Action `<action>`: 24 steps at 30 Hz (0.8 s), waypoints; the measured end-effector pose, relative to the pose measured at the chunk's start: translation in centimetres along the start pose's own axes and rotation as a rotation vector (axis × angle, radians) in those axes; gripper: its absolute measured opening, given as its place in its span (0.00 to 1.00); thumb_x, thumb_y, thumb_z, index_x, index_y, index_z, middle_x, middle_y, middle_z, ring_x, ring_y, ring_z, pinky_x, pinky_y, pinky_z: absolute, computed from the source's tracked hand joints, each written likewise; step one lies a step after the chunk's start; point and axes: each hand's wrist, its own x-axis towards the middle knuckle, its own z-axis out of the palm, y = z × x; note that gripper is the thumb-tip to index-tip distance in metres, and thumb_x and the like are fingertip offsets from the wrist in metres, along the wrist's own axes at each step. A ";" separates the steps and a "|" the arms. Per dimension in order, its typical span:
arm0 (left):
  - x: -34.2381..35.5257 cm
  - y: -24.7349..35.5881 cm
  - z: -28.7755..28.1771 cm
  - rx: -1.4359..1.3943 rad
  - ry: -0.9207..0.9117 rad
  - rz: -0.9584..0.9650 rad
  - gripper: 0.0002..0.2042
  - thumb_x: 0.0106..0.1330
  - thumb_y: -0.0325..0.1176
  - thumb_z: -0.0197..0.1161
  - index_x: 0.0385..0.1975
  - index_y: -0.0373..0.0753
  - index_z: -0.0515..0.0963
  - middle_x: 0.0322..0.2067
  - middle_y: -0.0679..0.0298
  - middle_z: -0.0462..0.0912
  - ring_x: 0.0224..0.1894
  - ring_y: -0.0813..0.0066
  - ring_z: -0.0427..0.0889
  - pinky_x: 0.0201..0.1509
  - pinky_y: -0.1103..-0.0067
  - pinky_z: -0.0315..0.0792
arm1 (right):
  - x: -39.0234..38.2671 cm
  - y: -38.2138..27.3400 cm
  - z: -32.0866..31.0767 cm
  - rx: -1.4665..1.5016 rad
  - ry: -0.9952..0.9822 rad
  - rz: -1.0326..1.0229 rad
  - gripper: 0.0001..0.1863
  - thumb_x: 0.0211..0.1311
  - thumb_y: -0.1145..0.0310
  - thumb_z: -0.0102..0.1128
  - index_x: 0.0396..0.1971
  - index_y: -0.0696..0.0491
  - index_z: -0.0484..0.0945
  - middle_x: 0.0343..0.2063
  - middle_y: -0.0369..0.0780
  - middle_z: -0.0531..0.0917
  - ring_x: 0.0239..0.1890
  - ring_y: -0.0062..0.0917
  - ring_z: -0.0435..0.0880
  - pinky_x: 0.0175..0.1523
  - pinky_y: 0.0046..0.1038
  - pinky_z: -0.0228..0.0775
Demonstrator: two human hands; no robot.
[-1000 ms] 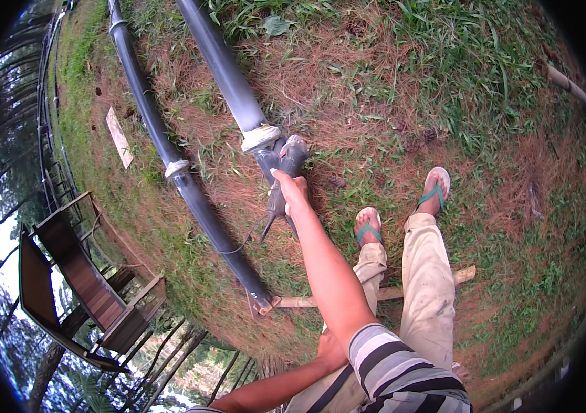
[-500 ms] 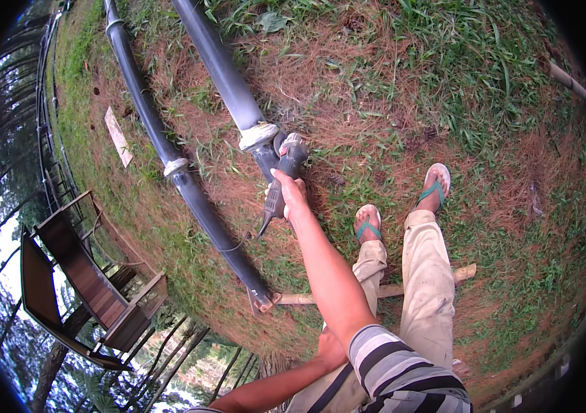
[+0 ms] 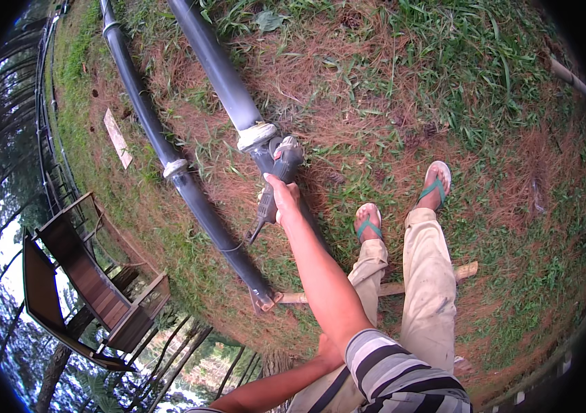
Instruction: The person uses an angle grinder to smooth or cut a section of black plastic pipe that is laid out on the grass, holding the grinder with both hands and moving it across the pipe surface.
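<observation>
My right hand (image 3: 283, 195) is wrapped round the body of a dark angle grinder (image 3: 287, 157). The grinder's head lies against the black pipe (image 3: 227, 79), just below a whitish, rough collar (image 3: 257, 136) on that pipe. From the grinder's rear end a cord runs down toward a second black pipe (image 3: 200, 206) on the left. That second pipe has a similar pale collar (image 3: 175, 168). My left hand (image 3: 330, 350) rests by my leg, largely covered by my right forearm, so its fingers do not show.
A wooden pole (image 3: 389, 289) lies under the pipes' near ends, behind my feet in green-strapped sandals. At left a pale flat board (image 3: 118, 139) lies on grass and pine needles. A roofed wooden shelter (image 3: 90, 282) stands beyond. Another pole (image 3: 570, 77) lies at far right.
The grinder and my right hand have shifted slightly left across the pipe, just below the collar. My grip stays the same, and my left hand has barely moved.
</observation>
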 end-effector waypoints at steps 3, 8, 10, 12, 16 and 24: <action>-0.2 0.5 -0.2 -0.033 0.079 0.018 0.24 0.64 0.54 0.64 0.53 0.45 0.85 0.56 0.51 0.86 0.61 0.49 0.81 0.62 0.59 0.73 | 0.2 -0.2 -0.2 -0.037 0.021 -0.015 0.18 0.60 0.60 0.77 0.39 0.58 0.83 0.24 0.38 0.82 0.22 0.28 0.85 0.29 0.33 0.78; -0.1 -0.7 0.4 0.015 0.055 0.044 0.25 0.64 0.55 0.65 0.53 0.46 0.85 0.56 0.51 0.86 0.61 0.48 0.81 0.61 0.59 0.72 | 0.0 -0.1 0.0 0.009 -0.003 -0.021 0.18 0.60 0.60 0.77 0.39 0.58 0.83 0.24 0.39 0.83 0.22 0.28 0.85 0.29 0.33 0.79; 0.0 -0.7 0.3 -0.026 0.049 0.016 0.25 0.63 0.56 0.65 0.53 0.46 0.85 0.56 0.51 0.86 0.61 0.48 0.81 0.61 0.59 0.72 | 0.0 -0.3 0.2 0.003 -0.010 -0.027 0.19 0.59 0.59 0.77 0.39 0.59 0.83 0.25 0.39 0.83 0.23 0.28 0.85 0.30 0.34 0.79; 0.1 -0.3 -0.1 -0.068 0.041 -0.008 0.25 0.63 0.56 0.65 0.53 0.45 0.85 0.56 0.50 0.86 0.61 0.47 0.81 0.60 0.58 0.72 | 0.1 -0.7 0.0 -0.042 0.017 -0.008 0.20 0.58 0.58 0.78 0.38 0.59 0.83 0.25 0.41 0.84 0.23 0.29 0.86 0.31 0.34 0.80; 0.3 1.4 -1.2 -0.044 0.047 0.012 0.25 0.62 0.55 0.66 0.52 0.45 0.85 0.55 0.50 0.86 0.61 0.45 0.79 0.62 0.57 0.71 | 1.0 -1.3 -0.1 -0.068 0.051 0.025 0.21 0.57 0.58 0.78 0.38 0.60 0.82 0.26 0.43 0.85 0.23 0.29 0.86 0.31 0.34 0.81; 0.2 3.7 -3.0 -0.041 0.020 0.006 0.24 0.63 0.51 0.66 0.52 0.42 0.84 0.55 0.47 0.85 0.61 0.43 0.78 0.65 0.56 0.71 | 3.4 -1.8 -0.4 0.021 0.037 0.093 0.22 0.57 0.56 0.78 0.37 0.59 0.80 0.25 0.44 0.84 0.24 0.32 0.86 0.31 0.37 0.80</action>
